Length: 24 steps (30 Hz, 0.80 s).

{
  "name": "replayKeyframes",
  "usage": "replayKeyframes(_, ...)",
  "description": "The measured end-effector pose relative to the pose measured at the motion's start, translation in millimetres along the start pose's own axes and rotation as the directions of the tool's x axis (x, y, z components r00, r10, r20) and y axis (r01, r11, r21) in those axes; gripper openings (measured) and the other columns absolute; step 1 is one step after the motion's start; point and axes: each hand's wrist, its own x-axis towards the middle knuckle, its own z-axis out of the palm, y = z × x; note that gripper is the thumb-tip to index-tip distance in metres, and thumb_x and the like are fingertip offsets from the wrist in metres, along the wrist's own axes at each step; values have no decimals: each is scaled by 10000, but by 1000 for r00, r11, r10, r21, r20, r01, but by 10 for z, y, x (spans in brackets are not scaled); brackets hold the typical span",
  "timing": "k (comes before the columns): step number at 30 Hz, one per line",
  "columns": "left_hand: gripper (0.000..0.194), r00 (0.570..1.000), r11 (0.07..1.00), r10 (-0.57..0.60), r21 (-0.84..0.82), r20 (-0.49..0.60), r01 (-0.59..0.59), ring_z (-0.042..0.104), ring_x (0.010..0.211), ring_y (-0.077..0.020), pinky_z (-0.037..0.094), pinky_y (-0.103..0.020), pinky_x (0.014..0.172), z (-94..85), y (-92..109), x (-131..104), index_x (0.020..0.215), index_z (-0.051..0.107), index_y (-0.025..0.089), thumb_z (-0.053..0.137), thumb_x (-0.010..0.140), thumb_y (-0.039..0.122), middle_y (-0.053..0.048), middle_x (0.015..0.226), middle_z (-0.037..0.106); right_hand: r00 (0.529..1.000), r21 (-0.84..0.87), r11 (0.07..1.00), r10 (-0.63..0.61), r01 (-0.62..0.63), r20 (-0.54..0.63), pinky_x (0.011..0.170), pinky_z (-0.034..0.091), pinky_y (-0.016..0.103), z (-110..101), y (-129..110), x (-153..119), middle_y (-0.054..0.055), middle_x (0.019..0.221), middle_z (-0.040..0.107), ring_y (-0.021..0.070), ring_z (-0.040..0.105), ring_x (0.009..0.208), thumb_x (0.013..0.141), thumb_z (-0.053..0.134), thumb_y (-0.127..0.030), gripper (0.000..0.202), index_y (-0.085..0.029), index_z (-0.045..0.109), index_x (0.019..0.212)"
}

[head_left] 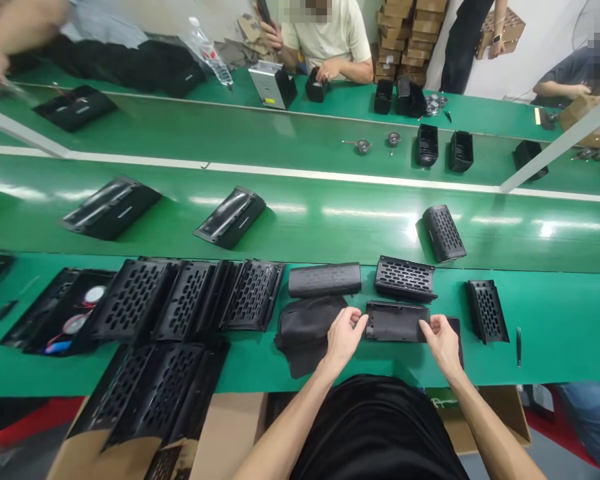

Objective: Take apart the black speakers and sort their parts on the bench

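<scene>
Spanning a black panel [395, 323], hands [344, 337] [441, 343] apart, grip unclear, green bench [555, 313], cartons [399, 33] stacked beyond

Bright overhead light; white glare streaks on green belt [300, 223]; left edge stretched, perhaps motion-blurred.

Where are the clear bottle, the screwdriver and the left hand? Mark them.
Clear bottle [211, 53], head view, on its label.
Screwdriver [3, 311], head view, on its dark handle.
Left hand [341, 336], head view, back of the hand.
</scene>
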Motion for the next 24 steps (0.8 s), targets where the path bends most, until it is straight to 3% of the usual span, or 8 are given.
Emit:
replayKeyframes(3, 196, 991, 994, -103, 50, 85, 99, 640, 735, -183, 432, -280, 651, 61, 17, 66, 807, 671, 226, 656, 890, 403, -13, 804, 720, 1000, 13, 1000, 27, -27, 10, 749, 484, 406, 12, 28, 27, 82, 880, 747, 289, 674, 785, 683, 687, -675, 479, -250, 636, 899)
replayKeyframes(11, 244, 969, 981, -192, 26, 154, 190, 598, 683, -174, 384, -276, 645, 96, 112, 88, 732, 622, 224, 652, 861, 430, 19, 677, 650, 994, 187, 979, 68, -83, 83, 744, 482, 400, 7, -11, 4, 58, 782, 724, 275, 645, 747, 670, 723, -696, 497, -231, 659, 832)
replayKeyframes(18, 484, 974, 969, -168, -155, 150, 191, 445, 561, -130, 348, -261, 567, -279, 306, -38, 614, 469, 227, 561, 894, 611, 53, 560, 458, 965, 439, 884, 50, -162, 256, 675, 502, 345, -125, -291, -188, 48, 763, 712, 227, 639, 690, 612, 857, -718, 624, -203, 658, 902)
replayKeyframes(24, 495, 960, 924, -176, -301, 219, 238, 416, 454, -101, 346, -229, 462, -606, 478, -138, 679, 494, 226, 633, 825, 678, 71, 523, 471, 952, 505, 843, 26, -185, 304, 538, 393, 277, -215, -551, -298, -8, 696, 620, 161, 506, 580, 642, 853, -709, 588, -219, 646, 895)
